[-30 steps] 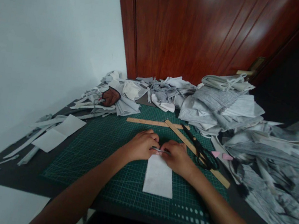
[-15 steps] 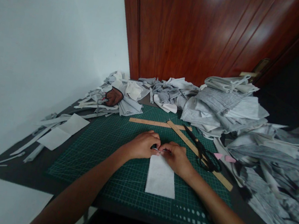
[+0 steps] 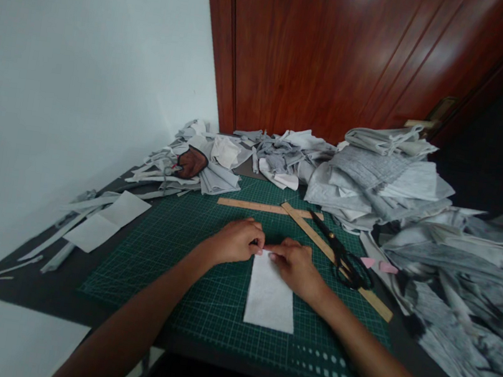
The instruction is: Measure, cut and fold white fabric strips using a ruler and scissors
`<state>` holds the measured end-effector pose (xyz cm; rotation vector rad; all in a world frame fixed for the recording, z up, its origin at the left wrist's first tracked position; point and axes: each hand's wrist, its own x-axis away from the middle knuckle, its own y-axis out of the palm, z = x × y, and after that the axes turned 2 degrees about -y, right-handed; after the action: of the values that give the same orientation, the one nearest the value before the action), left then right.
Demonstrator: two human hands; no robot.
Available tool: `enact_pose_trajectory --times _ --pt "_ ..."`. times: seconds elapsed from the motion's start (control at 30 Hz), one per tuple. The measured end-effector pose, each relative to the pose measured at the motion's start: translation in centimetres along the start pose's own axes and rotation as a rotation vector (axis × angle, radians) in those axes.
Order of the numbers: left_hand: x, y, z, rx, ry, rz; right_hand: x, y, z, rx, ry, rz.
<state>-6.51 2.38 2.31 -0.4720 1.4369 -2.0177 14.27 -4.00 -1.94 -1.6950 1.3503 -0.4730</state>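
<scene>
Green mat [image 3: 148, 248] extends left of the left hand [image 3: 238, 241], pinching white cloth [image 3: 271, 298] at its far edge; right hand [image 3: 293, 268] touches it, grip unclear.

from the cloth [image 3: 271, 298] on the cutting mat [image 3: 149, 268], one ruler [image 3: 251, 205] lies at twelve o'clock; scissors [image 3: 341, 252] lie at two, across a second ruler [image 3: 305, 225]. fabric stack [image 3: 376, 176] at one, heap [image 3: 471, 265] at three, sheets [image 3: 107, 223] at ten.
</scene>
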Motion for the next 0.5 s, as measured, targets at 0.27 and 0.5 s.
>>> enact_pose_trajectory --times 0.27,0.5 --pt "0.0 0.4 1.3 -0.067 -0.167 0.006 0.0 0.1 -0.3 -0.09 0.095 0.097" --pt "0.4 0.0 3.0 -0.147 -0.051 0.038 -0.4 0.0 -0.3 -0.086 0.162 0.148"
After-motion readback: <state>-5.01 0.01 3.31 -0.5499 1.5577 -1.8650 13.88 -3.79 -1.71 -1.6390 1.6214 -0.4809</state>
